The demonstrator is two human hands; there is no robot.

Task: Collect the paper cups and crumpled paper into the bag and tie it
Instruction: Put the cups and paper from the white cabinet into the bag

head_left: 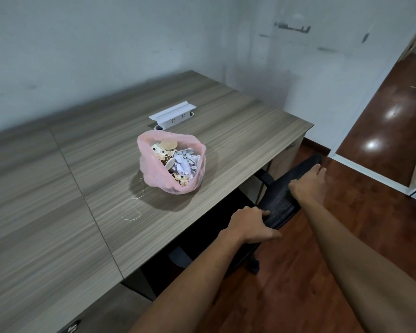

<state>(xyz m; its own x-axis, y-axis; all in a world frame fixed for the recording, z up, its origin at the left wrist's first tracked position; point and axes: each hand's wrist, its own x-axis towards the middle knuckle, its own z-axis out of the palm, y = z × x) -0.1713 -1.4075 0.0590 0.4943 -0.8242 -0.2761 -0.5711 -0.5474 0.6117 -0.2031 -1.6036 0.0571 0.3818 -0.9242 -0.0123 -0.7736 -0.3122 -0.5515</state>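
Hands first: the left hand [251, 225] grips the near end of a black chair back [283, 200], thumb on the underside and fingers curled over the top edge. The right hand [309, 182] rests farther along the same chair back, palm down, fingers curved over its top toward the far end. The chair stands at the desk's front edge, on the reddish wood floor [322, 272], partly tucked beneath the wood-grain desk [238, 131]. Well apart from both hands, the pink plastic bag [151, 169] sits on the desk, its mouth open and untied. Inside lie the paper cups [163, 152], spotted and tipped over on the left side, with crumpled paper [186, 162] packed beside them on the right. Thin string [135, 216] trails on the desk just in front of the bag. Behind the bag, a white power socket box [172, 114] stands raised from the desktop
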